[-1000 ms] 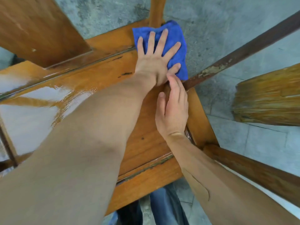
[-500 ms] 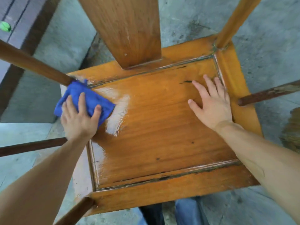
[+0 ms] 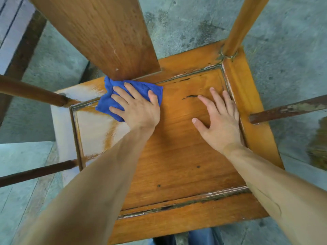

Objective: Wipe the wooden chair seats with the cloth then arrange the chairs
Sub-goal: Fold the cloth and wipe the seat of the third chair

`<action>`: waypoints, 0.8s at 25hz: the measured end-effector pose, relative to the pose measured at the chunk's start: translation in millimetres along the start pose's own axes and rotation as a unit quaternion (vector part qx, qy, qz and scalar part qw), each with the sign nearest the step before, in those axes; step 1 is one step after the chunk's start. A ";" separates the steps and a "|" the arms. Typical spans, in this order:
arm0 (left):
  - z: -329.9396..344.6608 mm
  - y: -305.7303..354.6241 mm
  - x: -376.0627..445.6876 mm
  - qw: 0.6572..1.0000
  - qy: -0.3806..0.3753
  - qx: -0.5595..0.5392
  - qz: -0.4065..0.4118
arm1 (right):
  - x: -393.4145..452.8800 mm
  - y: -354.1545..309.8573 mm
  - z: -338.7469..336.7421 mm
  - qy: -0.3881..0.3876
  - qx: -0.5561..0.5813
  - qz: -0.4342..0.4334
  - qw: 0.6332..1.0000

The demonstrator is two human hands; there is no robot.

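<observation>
An orange-brown wooden chair seat [image 3: 177,156] fills the middle of the view, seen from straight above. My left hand [image 3: 138,106] presses a blue cloth [image 3: 109,101] flat on the seat's far left part, just below the backrest plank [image 3: 99,32]. My right hand [image 3: 219,119] lies flat with spread fingers on the right side of the seat, holding nothing. A shiny pale patch [image 3: 95,131] marks the seat's left side.
Dark wooden rails [image 3: 31,92] [image 3: 35,172] cross on the left, and a worn rail [image 3: 286,110] juts in from the right. A round post [image 3: 238,27] rises at the seat's far right corner. Grey concrete floor [image 3: 283,41] surrounds the chair. Another wooden piece [image 3: 320,144] blurs at the right edge.
My left hand has slid the cloth from the seat's far right corner to its far left corner, then rightward to under the backrest. My right hand has stayed flat on the right side.
</observation>
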State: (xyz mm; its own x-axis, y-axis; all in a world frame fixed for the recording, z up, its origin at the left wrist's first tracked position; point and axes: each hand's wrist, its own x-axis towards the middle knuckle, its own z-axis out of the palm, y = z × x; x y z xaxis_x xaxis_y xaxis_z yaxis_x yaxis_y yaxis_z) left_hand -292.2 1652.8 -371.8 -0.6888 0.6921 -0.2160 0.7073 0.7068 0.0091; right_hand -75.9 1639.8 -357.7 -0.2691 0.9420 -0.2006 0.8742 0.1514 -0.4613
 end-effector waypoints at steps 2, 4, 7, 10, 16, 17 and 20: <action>2.6 5.1 -4.8 1.000 0.015 0.003 -0.013 | -1.7 0.9 0.3 0.006 -0.003 -0.003 1.000; 3.2 22.0 -18.1 0.999 0.022 -0.007 0.026 | -2.3 1.3 1.9 0.020 -0.011 -0.007 1.000; 5.3 63.5 -40.9 0.989 0.010 -0.017 0.150 | -1.0 1.4 1.7 0.028 -0.010 -0.008 1.000; 3.7 74.7 -41.0 0.956 -0.019 0.023 0.290 | -1.2 6.0 4.2 0.044 0.011 -0.003 0.999; -27.3 94.9 48.2 0.873 -0.086 0.031 0.480 | 0.3 9.6 5.7 0.074 0.044 -0.006 0.996; -25.3 90.6 46.8 0.882 -0.073 0.026 0.466 | 0.3 10.2 6.7 0.070 0.040 -0.005 0.997; -5.3 46.8 4.4 0.881 -0.014 -0.008 0.472 | -1.6 8.8 6.8 0.048 0.036 0.002 0.998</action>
State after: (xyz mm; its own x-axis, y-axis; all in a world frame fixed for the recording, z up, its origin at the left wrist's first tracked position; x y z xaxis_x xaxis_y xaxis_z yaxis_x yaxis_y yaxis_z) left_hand -262.9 1689.7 -367.2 0.2103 0.9691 -0.1288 0.9604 -0.1802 0.2123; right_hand -70.5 1637.6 -367.3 -0.2235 0.9672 -0.1205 0.8428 0.1296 -0.5224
